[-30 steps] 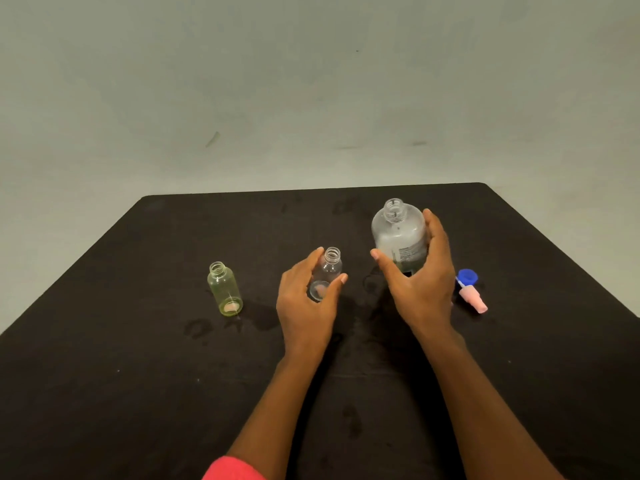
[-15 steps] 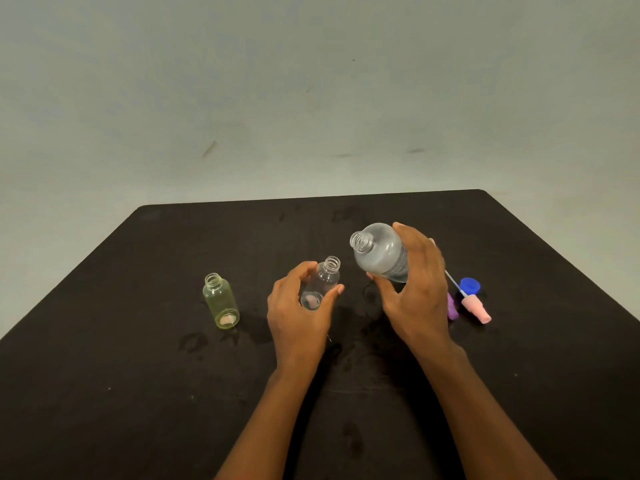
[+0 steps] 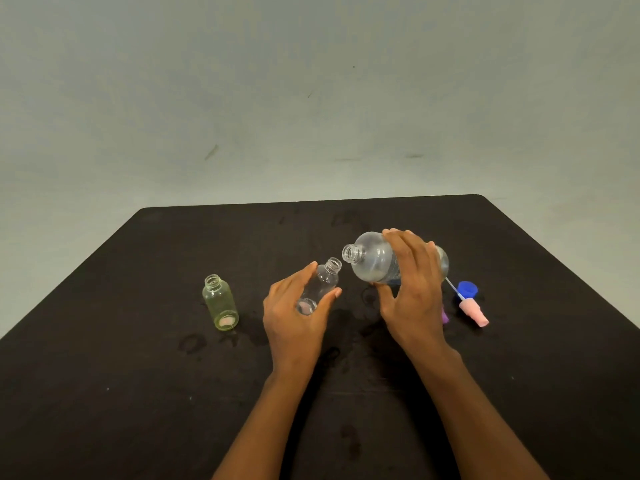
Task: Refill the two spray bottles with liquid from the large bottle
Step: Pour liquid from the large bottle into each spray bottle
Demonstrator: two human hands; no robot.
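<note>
- Since half a second ago, the large bottle (image 3: pixel 377 259) has tipped further, now lying close to level in the air, its open mouth leading toward the neck of the small clear bottle (image 3: pixel 320 284); the clear bottle itself leans toward it.
- The right hand (image 3: pixel 412 289) is clamped over the large bottle's body, fingers across the top and thumb beneath; the left hand (image 3: pixel 294 313) is closed around the lower part of the clear bottle, thumb on one side and fingers on the other, just above or on the black table (image 3: pixel 104 375) — contact cannot be told.
- The two mouths sit near each other but are not yet lined up, and no stream is visible.
- To pour well, the large mouth likely needs to come directly over the small neck before tilting more, and the tilt should be slow: the target opening is narrow, and damp marks already show on the table.
- Count: one large bottle; two small bottles, the clear one in hand and a yellow-green bottle (image 3: pixel 220 303) standing apart to the left, both uncapped.
- At right lie one pink spray head (image 3: pixel 473 311) with its tube, one blue cap (image 3: pixel 468 289), and a purple piece (image 3: pixel 444 316) mostly hidden behind the right hand.
</note>
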